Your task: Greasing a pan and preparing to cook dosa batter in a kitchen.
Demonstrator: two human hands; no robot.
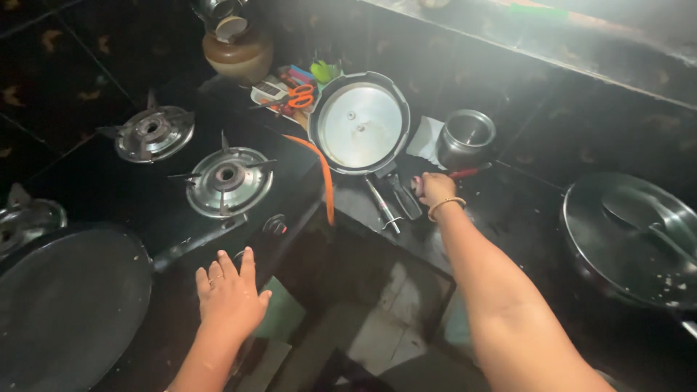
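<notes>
Two burners [227, 179] of ribbed steel sit on the black glass stove [109, 189], with a broad, flat, matte griddle [65, 305] at eight o'clock. A round, shiny cooker lid [360, 123] lies at twelve, its black handle pointing down toward the right hand [435, 187]. That hand is clenched around a thin red-handled tool [465, 173], just beside a small steel pot [466, 136] at one o'clock. The left hand [229, 294] lies flat and released on the stove's front edge, fingers spread. The counter [508, 210] is dark polished stone; the room is dim.
</notes>
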